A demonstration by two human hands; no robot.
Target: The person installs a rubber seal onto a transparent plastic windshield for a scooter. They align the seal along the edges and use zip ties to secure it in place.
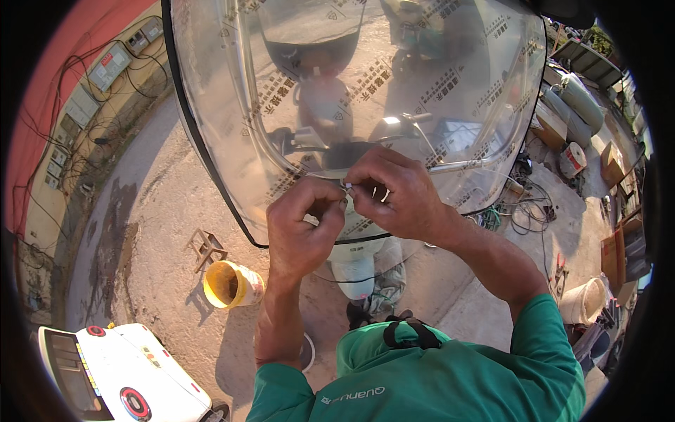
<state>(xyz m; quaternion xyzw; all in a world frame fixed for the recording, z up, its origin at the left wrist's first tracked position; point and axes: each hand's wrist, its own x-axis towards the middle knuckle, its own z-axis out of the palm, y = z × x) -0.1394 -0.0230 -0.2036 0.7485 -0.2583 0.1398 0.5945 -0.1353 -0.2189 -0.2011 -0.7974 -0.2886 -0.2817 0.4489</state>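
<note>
In front of me stands a large clear windshield (457, 84) with black edging and repeated dark print, and a bent metal tube frame (247, 105) running along it. My left hand (304, 218) and my right hand (395, 191) meet at its lower middle, thumbs and forefingers pinched almost tip to tip. A tiny whitish piece (348, 186) shows at the right fingertips. Whatever the left fingers hold is hidden. Through the clear sheet I see a handlebar grip (306, 137) and other vehicle parts, just beyond my hands.
A yellow bucket (233, 285) and a small wooden stool (207, 247) stand at left. A white toy-like vehicle (133, 369) is at lower left. On the right lie tangled cables (531, 211), a whitish bucket (582, 301) and cardboard boxes (612, 165). Meter boxes (109, 67) hang on the left wall.
</note>
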